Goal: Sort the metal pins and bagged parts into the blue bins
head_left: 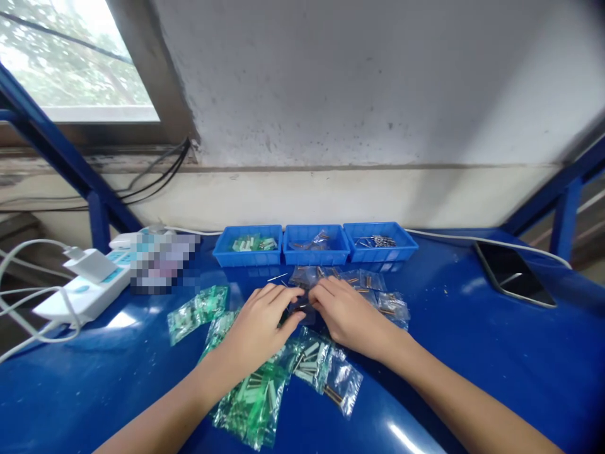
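Observation:
My left hand (267, 315) is over the middle of the blue table, its thumb and index finger apart. Facing it, my right hand (347, 312) has its fingers curled and pinched at the edge of a small clear plastic bag (307, 310). The bag lies between the two hands, partly hidden by the fingers. Under and beside my left wrist are green bags (253, 407) of wall plugs and screws. Just below my hands lie another bag with pale plugs and screws (309, 362) and a clear bag of screws (343, 384). Behind my right hand are several clear bags of brownish screws (392, 306).
Three blue bins stand along the wall: one with green bags (248, 257), one with clear bags (316, 257), one with loose screws (380, 253). A white power strip (89, 293) with cables is left, a phone (515, 274) right. Loose screws (277, 277) lie before the bins.

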The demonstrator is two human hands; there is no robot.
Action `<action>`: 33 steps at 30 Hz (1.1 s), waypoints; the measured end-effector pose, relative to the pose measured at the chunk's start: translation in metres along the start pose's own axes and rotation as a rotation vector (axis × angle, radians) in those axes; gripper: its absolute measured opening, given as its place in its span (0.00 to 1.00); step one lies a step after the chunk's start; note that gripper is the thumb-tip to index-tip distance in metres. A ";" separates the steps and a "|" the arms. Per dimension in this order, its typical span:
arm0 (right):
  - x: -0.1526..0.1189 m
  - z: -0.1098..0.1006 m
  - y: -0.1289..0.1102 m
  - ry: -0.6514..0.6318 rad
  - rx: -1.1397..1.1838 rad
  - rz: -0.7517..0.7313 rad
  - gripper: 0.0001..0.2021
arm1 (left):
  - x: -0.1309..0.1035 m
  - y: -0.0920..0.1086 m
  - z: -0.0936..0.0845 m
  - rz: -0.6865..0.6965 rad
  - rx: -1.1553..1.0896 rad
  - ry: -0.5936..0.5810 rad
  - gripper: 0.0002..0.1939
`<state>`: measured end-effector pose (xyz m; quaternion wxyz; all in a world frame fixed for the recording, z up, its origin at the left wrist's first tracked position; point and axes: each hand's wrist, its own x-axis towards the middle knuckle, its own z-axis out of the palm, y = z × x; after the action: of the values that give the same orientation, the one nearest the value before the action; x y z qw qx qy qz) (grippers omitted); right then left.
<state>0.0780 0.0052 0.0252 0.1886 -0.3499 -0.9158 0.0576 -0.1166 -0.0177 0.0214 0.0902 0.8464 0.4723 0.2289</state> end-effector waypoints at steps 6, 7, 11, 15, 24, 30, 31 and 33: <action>0.000 0.002 -0.012 0.191 0.417 0.026 0.07 | -0.001 0.002 -0.003 0.047 -0.122 0.113 0.05; 0.000 0.002 -0.013 0.234 0.446 0.054 0.07 | -0.001 0.003 -0.003 0.056 -0.133 0.134 0.04; -0.001 0.002 -0.017 0.317 0.507 0.126 0.05 | -0.002 0.005 -0.006 0.067 -0.143 0.203 0.04; -0.001 0.001 -0.018 0.346 0.467 0.088 0.05 | -0.002 0.006 -0.009 0.015 -0.138 0.185 0.08; -0.001 0.003 -0.010 0.315 0.322 0.051 0.04 | -0.002 0.006 -0.007 -0.023 -0.185 0.170 0.06; -0.001 0.000 -0.015 0.304 0.326 0.110 0.05 | -0.002 0.007 -0.009 -0.024 -0.159 0.233 0.08; -0.002 0.000 -0.016 0.306 0.335 0.108 0.05 | -0.002 0.007 -0.010 -0.027 -0.160 0.237 0.08; -0.002 -0.001 -0.018 0.310 0.337 0.088 0.05 | -0.002 0.007 -0.010 -0.032 -0.171 0.232 0.10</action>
<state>0.0681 -0.0098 0.0297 0.3801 -0.3577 -0.8371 0.1637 -0.1167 -0.0240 0.0321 0.1105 0.7957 0.4718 0.3633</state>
